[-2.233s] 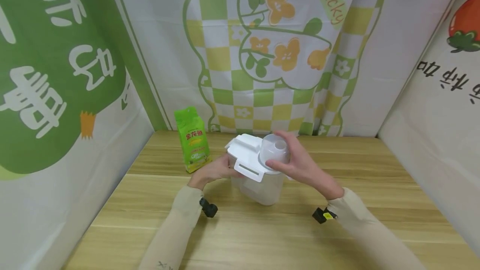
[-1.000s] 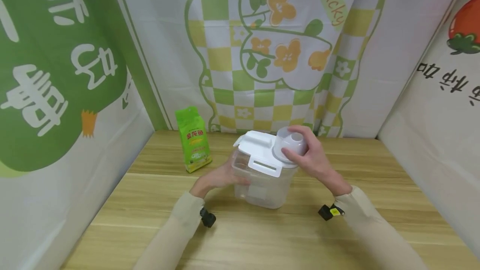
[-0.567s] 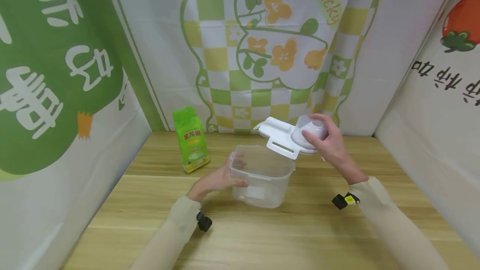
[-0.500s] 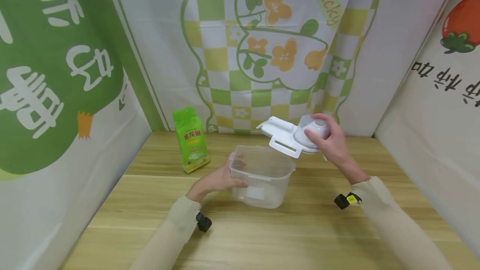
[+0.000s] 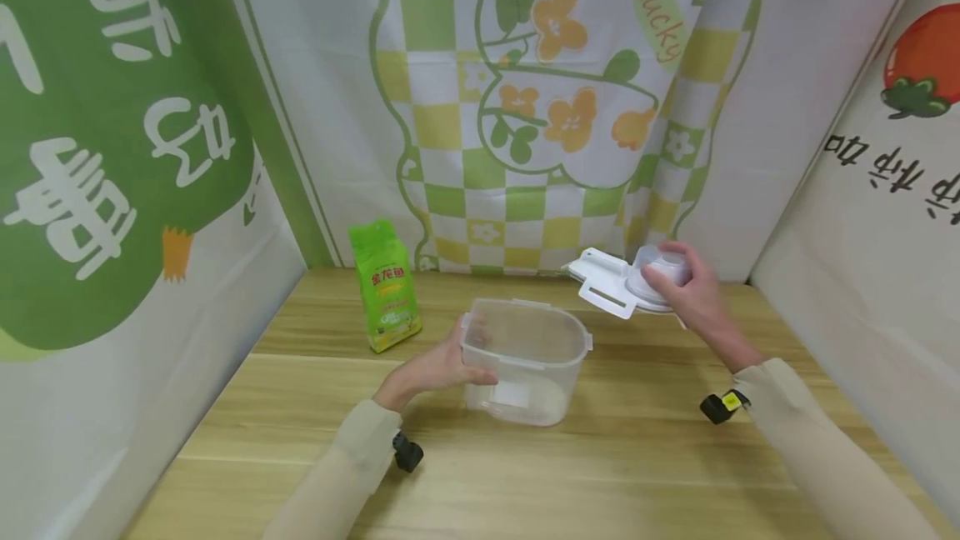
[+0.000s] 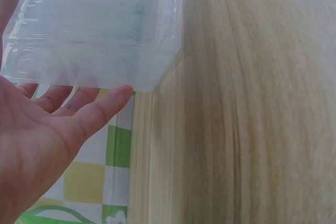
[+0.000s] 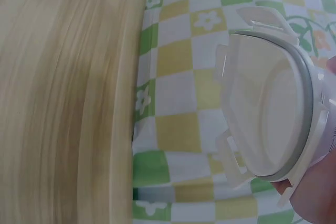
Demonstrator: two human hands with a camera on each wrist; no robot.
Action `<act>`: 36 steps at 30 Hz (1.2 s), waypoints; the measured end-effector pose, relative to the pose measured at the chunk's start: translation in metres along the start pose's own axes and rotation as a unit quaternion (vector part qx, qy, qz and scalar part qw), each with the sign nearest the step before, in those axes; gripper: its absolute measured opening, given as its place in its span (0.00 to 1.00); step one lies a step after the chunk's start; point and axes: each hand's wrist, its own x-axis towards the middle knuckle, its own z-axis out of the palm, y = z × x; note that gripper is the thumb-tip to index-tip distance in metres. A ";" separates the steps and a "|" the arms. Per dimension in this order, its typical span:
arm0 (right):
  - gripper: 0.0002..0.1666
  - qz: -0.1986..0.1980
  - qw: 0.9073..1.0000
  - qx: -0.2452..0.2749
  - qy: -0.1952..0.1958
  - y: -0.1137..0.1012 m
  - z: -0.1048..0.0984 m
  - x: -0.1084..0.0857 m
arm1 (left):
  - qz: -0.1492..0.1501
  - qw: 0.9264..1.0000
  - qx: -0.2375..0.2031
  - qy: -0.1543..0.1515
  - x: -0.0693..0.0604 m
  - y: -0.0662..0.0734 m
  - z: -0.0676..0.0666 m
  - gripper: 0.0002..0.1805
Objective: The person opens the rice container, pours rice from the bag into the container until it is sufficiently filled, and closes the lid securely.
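Note:
A clear plastic storage container point(image 5: 528, 336) stands uncovered on the table. My left hand point(image 5: 438, 365) grips its left end, thumb on the near wall and the other fingers round the back; in the left wrist view, fingers of the left hand point(image 6: 58, 124) lie along the container wall point(image 6: 100, 40). Off to the right, my right hand point(image 5: 701, 298) holds the white lid point(image 5: 611, 283) in the air by the translucent round cup point(image 5: 666, 269) on its top. The lid's underside point(image 7: 262, 103), with a grey seal and side clips, shows in the right wrist view.
A green bag with a yellow base point(image 5: 388, 290) stands upright on the wooden table point(image 5: 570, 482), behind and left of the container. A checked cloth point(image 5: 480, 157) hangs along the back, and printed cloths hang at both sides.
The lid sat on the container a second ago; my right hand has lifted it off and carried it right. My left hand has kept its hold on the container.

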 end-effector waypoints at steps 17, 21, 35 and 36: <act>0.34 0.002 0.997 -0.073 0.001 0.048 -0.015 0.003 | 0.006 1.000 0.017 0.002 0.001 -0.002 -0.001 0.54; 0.33 -0.014 0.996 -0.092 0.001 0.059 -0.019 0.000 | 0.010 1.000 0.021 0.002 0.003 -0.004 0.001 0.53; 0.33 -0.017 0.991 -0.131 0.012 0.093 -0.032 -0.008 | 0.011 0.999 0.031 0.006 0.003 -0.004 -0.001 0.52; 0.33 -0.018 0.991 -0.134 0.013 0.095 -0.033 -0.009 | 0.010 0.999 0.031 0.007 0.003 -0.004 -0.002 0.52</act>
